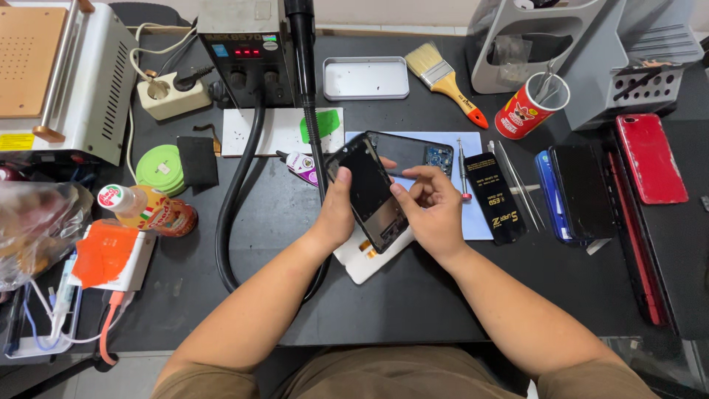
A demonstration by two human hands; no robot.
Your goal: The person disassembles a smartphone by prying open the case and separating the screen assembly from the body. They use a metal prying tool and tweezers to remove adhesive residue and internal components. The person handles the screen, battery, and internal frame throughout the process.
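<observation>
The left hand (338,210) grips a black phone screen (371,193) along its left edge, thumb on the front, fingers curled behind it. The screen is held tilted above the black table (413,295), over a white panel (367,262) that lies flat under both hands. The right hand (434,210) is at the screen's right edge, thumb and forefinger closed narrow on it, remaining fingers loosely bent.

Behind the screen, an opened phone body (417,154) rests on a pale blue mat (473,214), circuit board exposed at its top right. A screwdriver (461,168) and a black flat pack (496,198) lie just right of the body; tweezers (517,185) lie beside the pack.

A hot-air station (247,52) stands at the table's rear, its black hose (235,199) looping down past the left forearm. A paintbrush (445,81) and a metal tray (365,77) lie to the station's right. A red phone (650,157) lies at far right
</observation>
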